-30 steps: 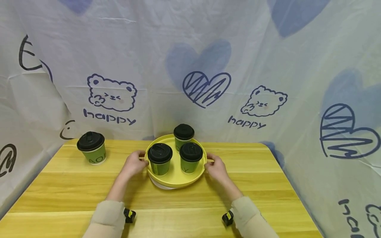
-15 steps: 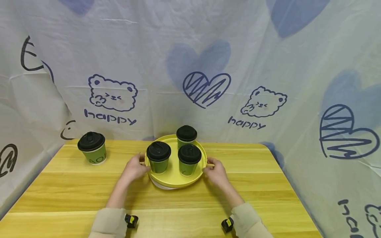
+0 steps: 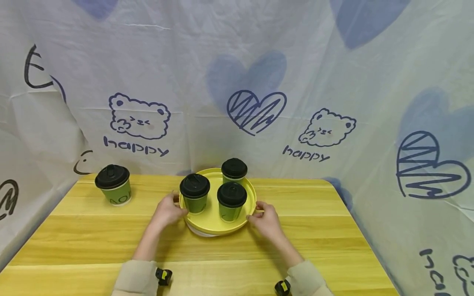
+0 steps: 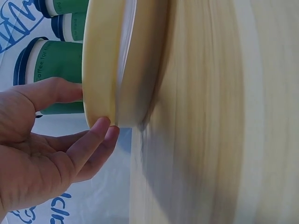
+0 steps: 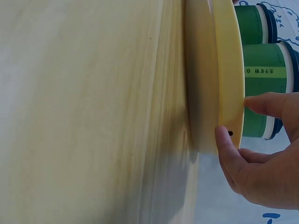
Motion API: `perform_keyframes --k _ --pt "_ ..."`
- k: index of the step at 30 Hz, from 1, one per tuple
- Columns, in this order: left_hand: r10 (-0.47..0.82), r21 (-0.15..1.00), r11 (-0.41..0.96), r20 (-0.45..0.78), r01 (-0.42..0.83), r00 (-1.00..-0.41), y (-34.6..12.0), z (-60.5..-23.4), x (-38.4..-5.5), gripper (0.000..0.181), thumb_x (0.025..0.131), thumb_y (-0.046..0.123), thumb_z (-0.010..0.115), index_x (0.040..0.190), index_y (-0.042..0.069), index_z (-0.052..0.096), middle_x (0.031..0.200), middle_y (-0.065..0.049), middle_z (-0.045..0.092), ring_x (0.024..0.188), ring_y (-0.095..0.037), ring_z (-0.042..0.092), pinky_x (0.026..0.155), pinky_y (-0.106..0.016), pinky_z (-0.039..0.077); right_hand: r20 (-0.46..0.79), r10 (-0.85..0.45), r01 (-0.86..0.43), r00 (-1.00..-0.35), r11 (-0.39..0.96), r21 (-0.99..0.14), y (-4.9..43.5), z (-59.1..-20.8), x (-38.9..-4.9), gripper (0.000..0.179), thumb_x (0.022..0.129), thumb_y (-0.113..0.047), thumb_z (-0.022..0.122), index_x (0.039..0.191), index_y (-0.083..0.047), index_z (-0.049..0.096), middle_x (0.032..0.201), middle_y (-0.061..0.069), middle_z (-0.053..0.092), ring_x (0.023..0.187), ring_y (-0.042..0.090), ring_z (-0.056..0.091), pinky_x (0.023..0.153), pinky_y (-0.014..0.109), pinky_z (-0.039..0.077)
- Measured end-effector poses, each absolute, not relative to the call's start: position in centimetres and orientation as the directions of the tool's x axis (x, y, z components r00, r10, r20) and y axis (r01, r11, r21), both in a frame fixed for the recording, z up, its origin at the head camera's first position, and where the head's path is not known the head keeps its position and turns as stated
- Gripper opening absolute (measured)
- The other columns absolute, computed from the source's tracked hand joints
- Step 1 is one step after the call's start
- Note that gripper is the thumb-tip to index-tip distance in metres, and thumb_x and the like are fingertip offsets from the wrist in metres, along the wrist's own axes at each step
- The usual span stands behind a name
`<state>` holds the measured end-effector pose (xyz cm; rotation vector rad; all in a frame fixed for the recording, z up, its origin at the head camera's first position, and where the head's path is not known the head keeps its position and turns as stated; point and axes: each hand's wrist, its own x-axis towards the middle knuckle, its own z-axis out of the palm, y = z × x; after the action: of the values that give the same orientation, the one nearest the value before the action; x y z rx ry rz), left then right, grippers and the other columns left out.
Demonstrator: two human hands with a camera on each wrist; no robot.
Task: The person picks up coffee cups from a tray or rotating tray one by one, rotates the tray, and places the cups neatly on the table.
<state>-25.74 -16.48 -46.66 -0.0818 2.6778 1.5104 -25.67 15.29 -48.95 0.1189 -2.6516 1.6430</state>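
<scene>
A round yellow tray point(image 3: 212, 224) sits over a white base point(image 3: 200, 232) near the table's back edge. On it stand a left cup point(image 3: 196, 204), a front cup point(image 3: 230, 212) and a back cup point(image 3: 233, 179), all green paper coffee cups with black lids. My left hand point(image 3: 167, 210) pinches the tray's left side, thumb over the rim and fingertips point(image 4: 102, 123) against the outer wall. Opposite, my right hand point(image 3: 268, 221) pinches the right side, its thumb at the rim beside a cup point(image 5: 261, 81) and a finger on the wall.
A fourth lidded green cup point(image 3: 119, 194) stands apart at the table's back left. Behind the wooden table point(image 3: 222, 271) hangs a white printed cloth point(image 3: 200, 123), close to the tray's far side.
The tray has turned clockwise seen from above: the back cup shifted right, the front cup left and nearer, the left cup slightly back. Both hands stay at its sides; the right edged nearer.
</scene>
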Motion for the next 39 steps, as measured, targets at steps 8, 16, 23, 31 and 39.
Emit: perform_keyframes --k 8,16,23,31,39 --pt "-0.015 0.830 0.549 -0.101 -0.093 -0.995 -17.0 -46.9 -26.2 0.070 0.083 0.000 0.071 0.144 -0.019 0.042 0.143 -0.038 0.051 0.127 -0.051 0.056 0.107 -0.056 0.048 0.091 0.004 -0.075 -0.996 0.535 -0.841 15.1 -48.7 -26.2 0.054 0.090 -0.012 0.074 0.136 0.011 0.058 0.125 0.023 0.059 0.098 0.027 0.064 0.077 0.034 0.057" --pt "0.004 0.821 0.566 -0.102 -0.082 -0.995 -17.6 -47.0 -26.6 0.069 0.081 0.000 0.071 0.141 -0.019 0.044 0.138 -0.038 0.055 0.117 -0.045 0.062 0.098 -0.052 0.055 0.192 -0.052 -0.176 -0.980 0.679 -0.712 15.5 -49.6 -27.8 0.054 0.092 -0.016 0.071 0.138 0.010 0.057 0.123 0.023 0.060 0.100 0.032 0.062 0.086 0.045 0.054" --pt "0.022 0.801 0.596 -0.089 -0.058 -0.996 -17.7 -46.7 -27.5 0.067 0.079 -0.001 0.071 0.139 -0.019 0.046 0.136 -0.037 0.056 0.119 -0.047 0.061 0.098 -0.051 0.055 0.214 -0.086 -0.193 -0.973 0.811 -0.553 15.9 -50.0 -29.2 0.057 0.092 -0.032 0.072 0.135 0.005 0.060 0.121 0.018 0.063 0.111 0.033 0.060 0.096 0.049 0.052" --pt "0.051 0.785 0.618 -0.085 -0.035 -0.995 -17.9 -46.8 -28.6 0.066 0.080 -0.002 0.071 0.139 -0.018 0.045 0.134 -0.039 0.056 0.119 -0.050 0.060 0.098 -0.053 0.055 0.199 -0.182 -0.238 -0.963 0.918 -0.316 15.9 -49.5 -30.6 0.045 0.094 -0.036 0.068 0.119 0.001 0.063 0.118 0.017 0.062 0.113 0.035 0.054 0.098 0.050 0.049" --pt "0.105 0.784 0.621 -0.071 0.009 -0.992 -18.2 -47.0 -29.6 0.072 0.080 0.000 0.073 0.142 -0.020 0.043 0.141 -0.040 0.051 0.123 -0.051 0.058 0.101 -0.055 0.054 0.142 -0.262 -0.281 -0.955 0.949 -0.139 16.3 -49.5 -31.9 0.037 0.097 -0.032 0.059 0.119 -0.001 0.061 0.121 0.015 0.059 0.119 0.035 0.051 0.098 0.050 0.043"
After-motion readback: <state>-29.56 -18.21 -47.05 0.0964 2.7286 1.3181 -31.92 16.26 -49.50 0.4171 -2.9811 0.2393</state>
